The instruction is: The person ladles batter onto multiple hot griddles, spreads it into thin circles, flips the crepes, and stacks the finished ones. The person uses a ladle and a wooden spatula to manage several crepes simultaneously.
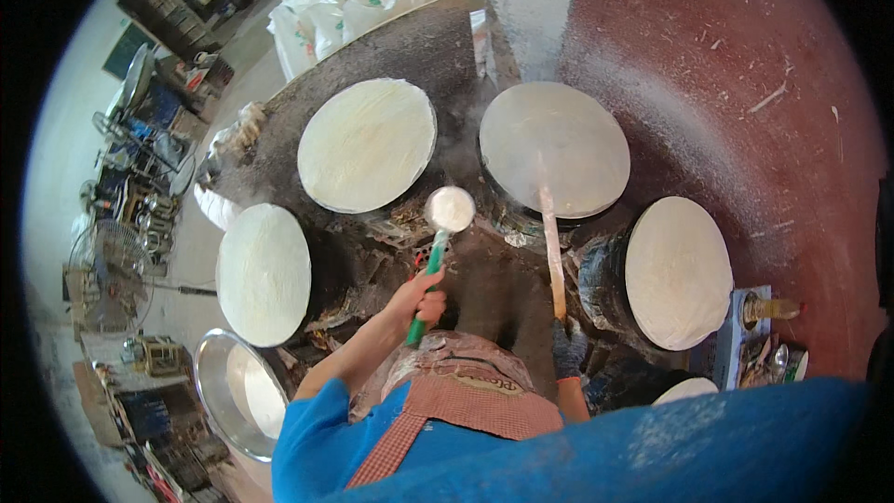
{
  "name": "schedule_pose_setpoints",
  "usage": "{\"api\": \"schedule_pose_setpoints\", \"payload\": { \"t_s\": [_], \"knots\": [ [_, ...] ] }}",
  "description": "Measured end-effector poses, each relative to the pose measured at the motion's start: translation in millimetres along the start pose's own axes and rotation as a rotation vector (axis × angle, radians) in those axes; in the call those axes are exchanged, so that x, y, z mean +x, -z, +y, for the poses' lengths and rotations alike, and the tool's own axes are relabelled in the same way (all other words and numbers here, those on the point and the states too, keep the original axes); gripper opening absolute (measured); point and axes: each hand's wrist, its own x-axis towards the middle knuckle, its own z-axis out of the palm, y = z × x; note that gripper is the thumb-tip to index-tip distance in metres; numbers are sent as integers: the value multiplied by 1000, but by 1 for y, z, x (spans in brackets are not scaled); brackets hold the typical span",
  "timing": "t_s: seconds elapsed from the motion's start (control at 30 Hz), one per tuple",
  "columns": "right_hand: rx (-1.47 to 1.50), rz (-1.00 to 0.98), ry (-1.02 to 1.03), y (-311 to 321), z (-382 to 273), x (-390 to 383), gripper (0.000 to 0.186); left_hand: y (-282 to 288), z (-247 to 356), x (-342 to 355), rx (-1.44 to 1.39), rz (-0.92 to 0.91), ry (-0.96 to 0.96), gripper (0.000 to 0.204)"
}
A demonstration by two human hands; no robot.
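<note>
My left hand [416, 303] is closed round the green handle of a ladle [436, 256]. White batter [453, 209] fills the ladle's round bowl, held in front of me between the two far griddles. A dark glove covers my right hand [568, 352], which grips a long flat wooden stick [552, 261]. The stick's far end reaches over the steaming far right griddle [559, 144], coated in a pale layer. Similar white rounds cover the far left griddle [369, 145], the left griddle [265, 275] and the right griddle [680, 272].
A metal basin [207, 382] of white batter stands at my left. Another white round [687, 389] shows partly beside my right arm. A blue box [736, 335] with jars and utensils is at the right. White sacks [326, 9], a pillar [531, 0] and a fan [112, 270] stand farther off.
</note>
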Motion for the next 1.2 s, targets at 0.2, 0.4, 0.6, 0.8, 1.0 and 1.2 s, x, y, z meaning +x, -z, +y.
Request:
{"api": "schedule_pose_setpoints", "payload": {
  "t_s": [0.2, 0.4, 0.6, 0.8, 1.0, 1.2],
  "knots": [
    [5, -17, 246, 46, 26, 3, 41, -63, -37, 96, 31, 23, -210, 15],
    [-493, -205, 329, 61, 12, 7, 37, -77, -53, 136, 78, 149, -357, 16],
    [-167, 51, 690, 76, 0, -13, 38, -33, -61, 40, -166, -179, -199, 12],
    [-175, 82, 753, 77, 0, -17, 38, 8, -87, -17, -376, -98, -50, 17],
    [-436, 36, 479, 59, 9, 4, 44, 3, -59, -2, -399, -166, 141, 22],
    [-429, -81, 316, 70, 26, -17, 40, -30, -12, 55, -146, -66, -111, 28]
  ]
}}
